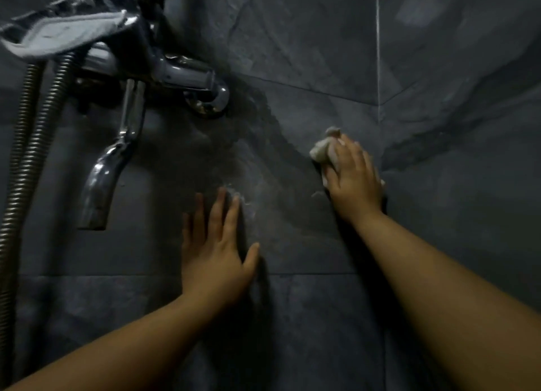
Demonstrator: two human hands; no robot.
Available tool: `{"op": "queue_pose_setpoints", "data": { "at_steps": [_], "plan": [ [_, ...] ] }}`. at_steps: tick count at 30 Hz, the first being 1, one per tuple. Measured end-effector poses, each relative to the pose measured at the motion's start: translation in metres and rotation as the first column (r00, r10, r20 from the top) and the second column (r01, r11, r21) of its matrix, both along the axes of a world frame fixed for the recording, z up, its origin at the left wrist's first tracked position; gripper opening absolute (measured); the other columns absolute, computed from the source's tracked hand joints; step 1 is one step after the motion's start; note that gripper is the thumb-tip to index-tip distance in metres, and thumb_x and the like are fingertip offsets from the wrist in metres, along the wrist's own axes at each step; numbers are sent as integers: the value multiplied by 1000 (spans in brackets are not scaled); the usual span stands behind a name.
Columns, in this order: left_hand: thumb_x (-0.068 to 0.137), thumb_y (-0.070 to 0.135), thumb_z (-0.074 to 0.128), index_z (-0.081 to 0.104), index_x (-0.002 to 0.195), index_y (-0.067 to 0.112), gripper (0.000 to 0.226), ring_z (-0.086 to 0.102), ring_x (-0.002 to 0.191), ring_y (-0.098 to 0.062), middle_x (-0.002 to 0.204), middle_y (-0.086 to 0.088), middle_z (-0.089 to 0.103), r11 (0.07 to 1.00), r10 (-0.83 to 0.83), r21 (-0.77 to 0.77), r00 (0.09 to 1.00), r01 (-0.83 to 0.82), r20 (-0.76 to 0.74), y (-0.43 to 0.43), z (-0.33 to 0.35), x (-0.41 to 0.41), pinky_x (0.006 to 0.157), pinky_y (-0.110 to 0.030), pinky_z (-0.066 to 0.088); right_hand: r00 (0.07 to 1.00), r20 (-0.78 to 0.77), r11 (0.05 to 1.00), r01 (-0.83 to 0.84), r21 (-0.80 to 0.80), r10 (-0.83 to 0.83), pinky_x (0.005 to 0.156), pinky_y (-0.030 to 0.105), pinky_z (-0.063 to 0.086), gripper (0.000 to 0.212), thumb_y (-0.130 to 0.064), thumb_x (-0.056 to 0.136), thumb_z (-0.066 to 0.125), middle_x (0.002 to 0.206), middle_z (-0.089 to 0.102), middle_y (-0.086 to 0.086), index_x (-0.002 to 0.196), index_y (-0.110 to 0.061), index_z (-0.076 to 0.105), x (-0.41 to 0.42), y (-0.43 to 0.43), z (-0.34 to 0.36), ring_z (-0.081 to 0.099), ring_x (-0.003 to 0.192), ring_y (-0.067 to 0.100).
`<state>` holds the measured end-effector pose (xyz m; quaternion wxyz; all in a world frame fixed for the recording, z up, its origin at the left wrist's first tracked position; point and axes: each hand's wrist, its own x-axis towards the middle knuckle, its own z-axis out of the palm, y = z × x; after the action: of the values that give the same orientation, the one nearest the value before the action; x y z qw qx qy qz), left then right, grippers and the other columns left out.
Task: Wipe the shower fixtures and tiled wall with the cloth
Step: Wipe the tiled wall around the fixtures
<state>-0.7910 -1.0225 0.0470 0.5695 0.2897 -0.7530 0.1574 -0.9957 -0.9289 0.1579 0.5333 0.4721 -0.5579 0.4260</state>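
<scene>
Two flat, released | right grip (355,177) presses cloth (321,150) on tiled wall (292,54) | left grip (216,253) touches wall

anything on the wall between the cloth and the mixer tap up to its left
Nothing visible does. The right hand presses the cloth flat on the tiled wall, and only bare tile lies between it and the mixer tap. The left hand rests flat on the wall lower down, off that line.

Two hands, one left hand (216,253) and one right hand (355,180), one pale cloth (322,150), one chrome mixer tap (175,71), one spout (99,185), one shower head (64,30), two ribbed hoses, outer hose (17,156) and inner hose (44,127), two tiled walls, left wall (292,39) and right wall (468,68)
</scene>
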Motion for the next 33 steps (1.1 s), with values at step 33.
{"op": "queue_pose_setpoints", "data": {
  "at_steps": [33],
  "plan": [
    [70, 46, 32, 41, 139, 11, 78, 22, 140, -34, 148, -14, 35, 989, -124, 91, 986, 114, 108, 18, -38, 57, 115, -45, 16, 842, -537, 975, 74, 209, 51, 109, 49, 25, 47, -34, 90, 40, 145, 40, 6, 136, -25, 38, 31, -14, -150, 33, 134, 29]
  ]
}}
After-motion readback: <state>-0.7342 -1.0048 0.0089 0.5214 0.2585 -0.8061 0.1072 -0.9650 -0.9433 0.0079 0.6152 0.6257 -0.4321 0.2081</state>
